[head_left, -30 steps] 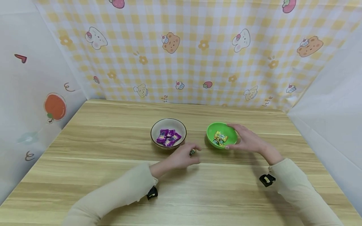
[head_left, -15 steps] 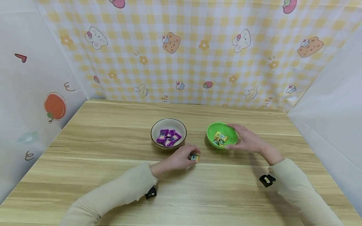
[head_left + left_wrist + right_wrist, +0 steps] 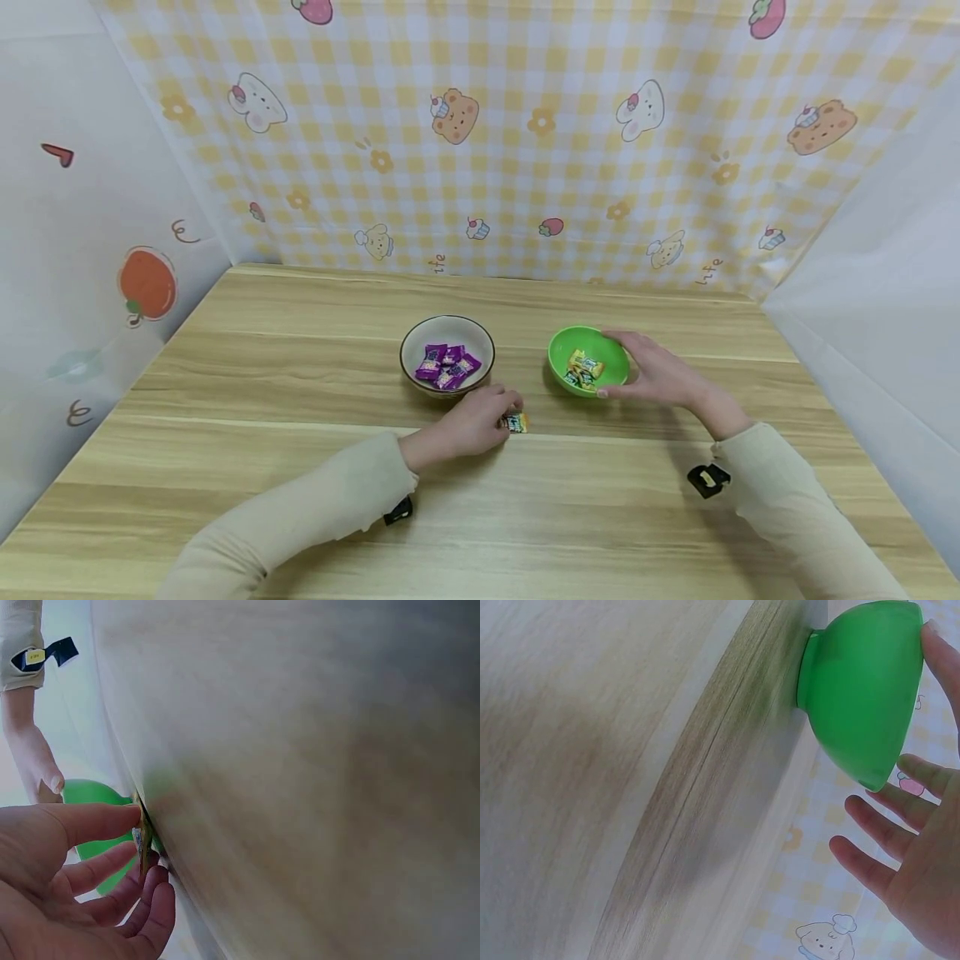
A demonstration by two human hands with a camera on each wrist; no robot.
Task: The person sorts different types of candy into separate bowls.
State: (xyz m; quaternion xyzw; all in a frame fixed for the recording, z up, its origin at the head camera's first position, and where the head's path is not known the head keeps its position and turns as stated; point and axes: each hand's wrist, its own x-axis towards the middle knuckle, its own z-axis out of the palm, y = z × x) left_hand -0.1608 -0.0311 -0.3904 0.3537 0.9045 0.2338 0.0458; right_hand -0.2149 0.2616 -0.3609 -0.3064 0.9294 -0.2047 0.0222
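Note:
My left hand is close to the table with its fingers loosely bent. A small yellow-and-green wrapped candy lies on the tabletop at its fingertips. In the left wrist view that candy shows edge-on beside the thumb and fingers, which do not look clamped on it. My right hand holds the green bowl at its rim, thumb on one side and index finger on the other; the remaining fingers are spread in the right wrist view. Several yellow-and-green candies are inside this bowl.
Left of the green bowl, a cream bowl with a dark rim contains several purple wrapped candies. Both bowls stand on a wooden table. A checked curtain hangs along its back edge, with pale sheets at both sides.
The held candy has come down flat onto the table, and my left fingers have drawn back slightly to the left from it. My right hand and the green bowl have stayed put.

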